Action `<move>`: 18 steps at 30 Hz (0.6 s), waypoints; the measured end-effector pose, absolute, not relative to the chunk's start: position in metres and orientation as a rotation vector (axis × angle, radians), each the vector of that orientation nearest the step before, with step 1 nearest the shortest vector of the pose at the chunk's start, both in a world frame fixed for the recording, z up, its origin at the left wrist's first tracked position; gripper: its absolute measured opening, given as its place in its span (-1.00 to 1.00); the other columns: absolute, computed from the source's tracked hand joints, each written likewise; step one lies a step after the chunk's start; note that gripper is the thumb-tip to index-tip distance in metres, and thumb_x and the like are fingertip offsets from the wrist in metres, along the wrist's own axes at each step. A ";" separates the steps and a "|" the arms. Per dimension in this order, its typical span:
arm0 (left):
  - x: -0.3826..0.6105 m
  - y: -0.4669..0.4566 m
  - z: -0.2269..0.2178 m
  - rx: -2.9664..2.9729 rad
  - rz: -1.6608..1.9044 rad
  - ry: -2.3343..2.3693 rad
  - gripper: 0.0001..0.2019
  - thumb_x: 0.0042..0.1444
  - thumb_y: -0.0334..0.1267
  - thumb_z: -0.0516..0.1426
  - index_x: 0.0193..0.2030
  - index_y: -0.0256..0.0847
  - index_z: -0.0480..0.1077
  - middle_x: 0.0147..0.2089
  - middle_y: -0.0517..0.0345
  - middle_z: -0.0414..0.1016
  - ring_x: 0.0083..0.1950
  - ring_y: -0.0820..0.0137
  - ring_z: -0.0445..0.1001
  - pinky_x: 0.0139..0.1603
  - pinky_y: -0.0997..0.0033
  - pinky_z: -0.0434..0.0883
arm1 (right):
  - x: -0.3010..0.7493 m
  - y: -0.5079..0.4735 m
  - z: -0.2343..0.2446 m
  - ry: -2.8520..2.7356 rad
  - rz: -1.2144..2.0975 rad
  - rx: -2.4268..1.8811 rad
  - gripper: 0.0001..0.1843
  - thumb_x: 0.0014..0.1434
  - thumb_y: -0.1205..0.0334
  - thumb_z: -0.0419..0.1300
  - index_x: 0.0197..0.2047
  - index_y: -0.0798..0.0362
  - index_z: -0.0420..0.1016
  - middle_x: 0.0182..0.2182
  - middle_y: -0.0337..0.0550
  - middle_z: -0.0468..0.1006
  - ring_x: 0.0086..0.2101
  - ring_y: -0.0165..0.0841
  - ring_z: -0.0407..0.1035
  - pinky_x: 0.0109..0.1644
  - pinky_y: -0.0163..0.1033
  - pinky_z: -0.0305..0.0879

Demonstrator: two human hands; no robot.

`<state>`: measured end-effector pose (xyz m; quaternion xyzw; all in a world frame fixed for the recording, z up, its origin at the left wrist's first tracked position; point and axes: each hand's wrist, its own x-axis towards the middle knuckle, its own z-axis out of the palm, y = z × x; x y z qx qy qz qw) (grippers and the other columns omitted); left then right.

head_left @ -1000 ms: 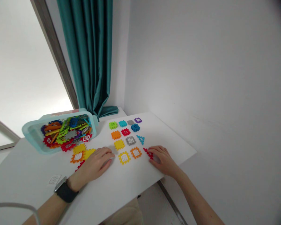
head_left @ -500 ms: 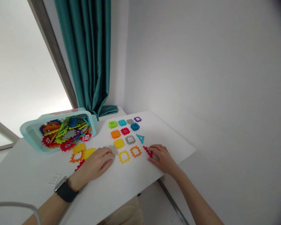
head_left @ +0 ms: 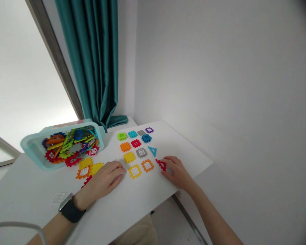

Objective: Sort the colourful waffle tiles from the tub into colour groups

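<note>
My right hand (head_left: 175,170) has its thumb and fingers around the edge of a red triangular building piece (head_left: 161,164), which lies at the lower right of a grouping of toothed plastic pieces. Just above that piece is a blue triangle (head_left: 152,150). My left hand (head_left: 109,178), a watch on its wrist, rests on the table with its fingers loosely bent and the thumb apart, holding nothing that shows. Its fingertips are close to a yellow frame piece (head_left: 133,166). Beside that sits an orange frame (head_left: 151,165). Partly under the left hand's side, a red piece (head_left: 86,181) peeks out.
A light-blue bin (head_left: 32,152) full of mixed pieces stands at the left back. In front of it lie yellow pieces (head_left: 96,167) and an orange frame (head_left: 79,175). A white window piece (head_left: 58,197) is near the left wrist. A wall borders the table (head_left: 132,200) at right.
The view has shifted very slightly. Both hands stay in nearly the same place, and the red triangle has turned a little at most.
</note>
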<state>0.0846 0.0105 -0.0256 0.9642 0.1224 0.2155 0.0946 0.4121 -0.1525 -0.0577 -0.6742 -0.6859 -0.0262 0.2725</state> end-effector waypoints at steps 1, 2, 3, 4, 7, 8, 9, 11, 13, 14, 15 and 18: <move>0.084 0.009 -0.022 2.864 0.633 0.374 -0.77 0.36 -0.27 -0.03 -0.03 -0.14 0.44 -0.03 0.00 0.51 -0.07 0.26 0.47 -0.04 0.28 0.42 | 0.410 -0.151 -0.057 -1.833 -0.080 -1.790 -0.59 0.21 0.19 0.25 0.14 -0.05 0.46 0.04 0.06 0.52 0.06 -0.09 0.40 0.14 0.11 0.33; 0.083 0.008 -0.018 2.871 0.629 0.382 -0.77 0.36 -0.27 -0.03 -0.03 -0.14 0.44 -0.03 0.00 0.51 -0.07 0.26 0.46 -0.03 0.28 0.42 | 0.406 -0.149 -0.055 -1.824 -0.084 -1.763 -0.61 0.22 0.20 0.24 0.13 -0.05 0.46 0.04 0.06 0.52 0.05 -0.09 0.40 0.14 0.11 0.34; 0.082 0.008 -0.014 2.880 0.622 0.386 -0.77 0.36 -0.27 -0.03 -0.04 -0.14 0.44 -0.04 0.01 0.51 -0.06 0.26 0.46 -0.04 0.28 0.42 | 0.401 -0.146 -0.053 -1.822 -0.080 -1.737 -0.62 0.22 0.20 0.24 0.12 -0.05 0.46 0.03 0.06 0.52 0.05 -0.09 0.40 0.14 0.11 0.35; 0.081 0.007 -0.010 2.887 0.615 0.390 -0.77 0.36 -0.27 -0.03 -0.04 -0.14 0.44 -0.05 0.01 0.51 -0.06 0.26 0.46 -0.04 0.28 0.41 | 0.395 -0.142 -0.051 -1.825 -0.070 -1.711 -0.63 0.23 0.20 0.23 0.11 -0.05 0.46 0.03 0.06 0.52 0.05 -0.10 0.40 0.14 0.10 0.35; 0.072 0.009 -0.002 2.901 0.591 0.424 -0.78 0.36 -0.29 -0.02 -0.02 -0.14 0.44 -0.07 0.01 0.51 -0.07 0.26 0.46 -0.05 0.27 0.40 | 0.371 -0.124 -0.042 -1.850 -0.027 -1.630 -0.66 0.26 0.22 0.19 0.10 -0.06 0.45 0.05 0.03 0.52 0.07 -0.12 0.40 0.18 0.10 0.33; 0.067 0.011 -0.001 2.903 0.588 0.445 -0.78 0.35 -0.30 -0.02 -0.02 -0.14 0.44 -0.07 0.01 0.51 -0.08 0.26 0.47 -0.05 0.26 0.40 | 0.361 -0.116 -0.038 -1.861 -0.010 -1.600 -0.67 0.27 0.23 0.17 0.10 -0.06 0.45 0.05 0.03 0.52 0.08 -0.13 0.40 0.19 0.09 0.32; 0.061 0.012 0.001 2.904 0.589 0.469 -0.78 0.35 -0.30 -0.01 -0.03 -0.14 0.44 -0.07 0.00 0.52 -0.08 0.26 0.47 -0.05 0.26 0.40 | 0.351 -0.109 -0.035 -1.871 0.005 -1.570 -0.68 0.28 0.25 0.16 0.10 -0.06 0.46 0.04 0.02 0.52 0.08 -0.13 0.40 0.20 0.09 0.31; 0.047 0.015 0.004 2.896 0.611 0.517 -0.78 0.33 -0.32 -0.01 -0.04 -0.15 0.44 -0.09 0.00 0.52 -0.09 0.26 0.47 -0.04 0.26 0.40 | 0.329 -0.093 -0.028 -1.910 0.032 -1.508 -0.69 0.28 0.27 0.15 0.09 -0.07 0.47 0.02 0.01 0.53 0.06 -0.14 0.40 0.20 0.09 0.31; 0.031 0.019 0.006 2.876 0.638 0.581 -0.79 0.32 -0.33 0.00 -0.07 -0.17 0.45 -0.12 -0.01 0.53 -0.10 0.26 0.48 -0.04 0.26 0.41 | 0.306 -0.078 -0.021 -1.971 0.058 -1.448 -0.69 0.27 0.29 0.15 0.08 -0.06 0.47 0.00 -0.01 0.55 0.04 -0.15 0.41 0.20 0.08 0.30; 0.022 0.020 0.008 2.866 0.648 0.623 -0.79 0.31 -0.33 0.00 -0.08 -0.17 0.46 -0.13 -0.01 0.53 -0.11 0.26 0.48 -0.04 0.26 0.42 | 0.295 -0.071 -0.018 -2.005 0.073 -1.419 -0.69 0.27 0.29 0.14 0.07 -0.05 0.47 0.00 -0.01 0.55 0.04 -0.15 0.41 0.20 0.07 0.29; 0.014 0.022 0.009 2.854 0.662 0.670 -0.80 0.31 -0.33 0.00 -0.10 -0.18 0.46 -0.14 -0.01 0.53 -0.11 0.26 0.48 -0.05 0.26 0.43 | 0.284 -0.064 -0.016 -2.038 0.090 -1.390 -0.70 0.28 0.30 0.14 0.07 -0.04 0.47 -0.01 -0.01 0.56 0.03 -0.15 0.41 0.19 0.05 0.29; -0.010 0.028 0.008 2.820 0.705 0.804 -0.79 0.31 -0.31 0.01 -0.10 -0.18 0.46 -0.12 -0.01 0.54 -0.11 0.26 0.49 -0.07 0.27 0.44 | 0.253 -0.044 -0.011 -2.146 0.157 -1.306 -0.72 0.30 0.30 0.14 0.06 -0.03 0.47 -0.04 -0.05 0.57 0.00 -0.18 0.41 0.16 0.00 0.30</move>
